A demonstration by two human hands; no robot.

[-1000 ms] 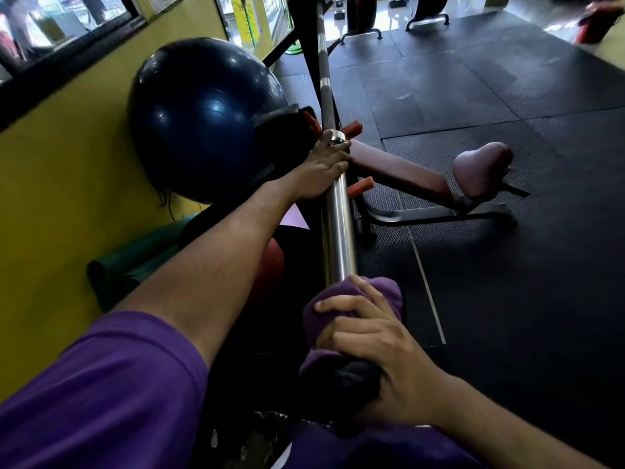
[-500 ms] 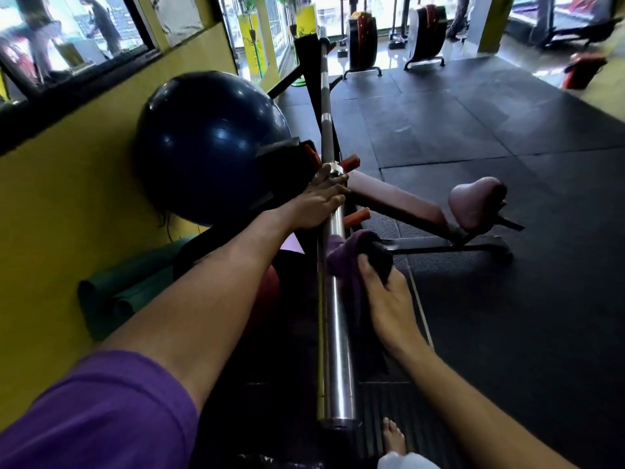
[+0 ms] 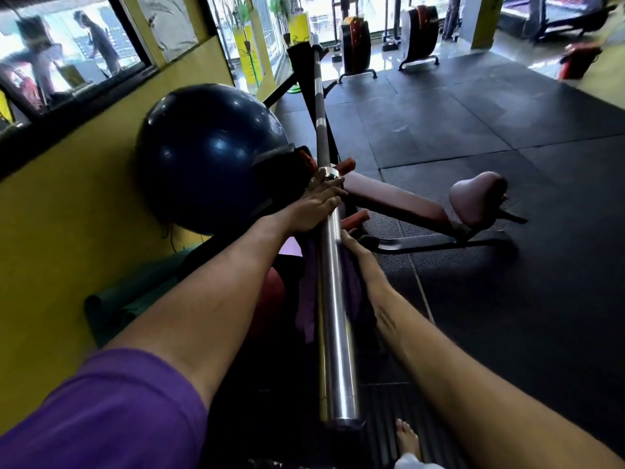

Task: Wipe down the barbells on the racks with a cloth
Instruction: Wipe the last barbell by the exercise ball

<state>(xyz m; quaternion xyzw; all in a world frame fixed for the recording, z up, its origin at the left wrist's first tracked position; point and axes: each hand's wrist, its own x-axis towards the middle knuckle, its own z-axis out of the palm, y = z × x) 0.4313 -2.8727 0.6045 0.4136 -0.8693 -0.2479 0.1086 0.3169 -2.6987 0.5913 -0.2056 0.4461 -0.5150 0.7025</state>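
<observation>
1. One barbell (image 3: 333, 299) runs away from us along the yellow wall (image 3: 61, 231), its chrome sleeve nearest us and the thinner shaft reaching back toward the rack (image 3: 301, 62); it sits raised off the floor, though we cannot see what carries it under our hands.
2. Our left hand (image 3: 318, 204) lies over the sleeve just short of the collar, fingers curled around the metal, which we judge steadies the bar so it does not roll while we rub.
3. Our right hand (image 3: 355, 245) is tucked under the right side of the sleeve, mostly hidden; it seems closed on the purple cloth (image 3: 350, 286), but we cannot tell how tight the fingers are.
4. That cloth hangs on both sides below the sleeve, so it looks looped under the bar to catch the underside.
5. Close on the left sits a dark blue exercise ball (image 3: 209, 157) against the wall, with green rolled mats (image 3: 135, 299) lower down.
6. To the right a padded bench (image 3: 406, 201) lies on the black rubber floor (image 3: 507, 299), and our bare foot (image 3: 407, 438) stands near the sleeve's end.
</observation>
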